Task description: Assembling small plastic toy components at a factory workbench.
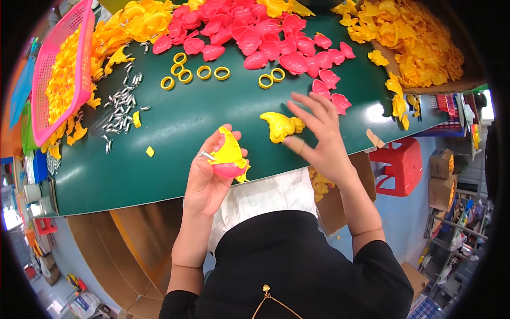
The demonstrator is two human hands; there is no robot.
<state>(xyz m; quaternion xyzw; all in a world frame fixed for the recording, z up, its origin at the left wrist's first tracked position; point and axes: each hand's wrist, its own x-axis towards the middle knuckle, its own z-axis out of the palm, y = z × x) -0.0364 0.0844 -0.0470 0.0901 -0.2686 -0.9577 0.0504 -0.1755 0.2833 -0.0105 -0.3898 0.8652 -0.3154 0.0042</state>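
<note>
My left hand (206,183) is closed on a yellow-and-pink plastic toy part (229,154), held above the near table edge. A small silver metal pin (206,155) sticks out at its left side, by my thumb. My right hand (324,138) has its fingers spread over the table. Beside its thumb and fingertips lies a glossy yellow plastic toy piece (280,126); I cannot tell whether the thumb touches it. Several yellow rings (203,72) lie farther back, in front of a heap of pink shell-shaped pieces (249,40).
The green table (175,175) carries scattered metal pins (121,109) at left, near a pink basket (87,58) of yellow parts. A cardboard box (396,66) heaped with yellow pieces stands at far right. A red stool (406,167) stands beyond the table edge. An open carton (340,207) sits below.
</note>
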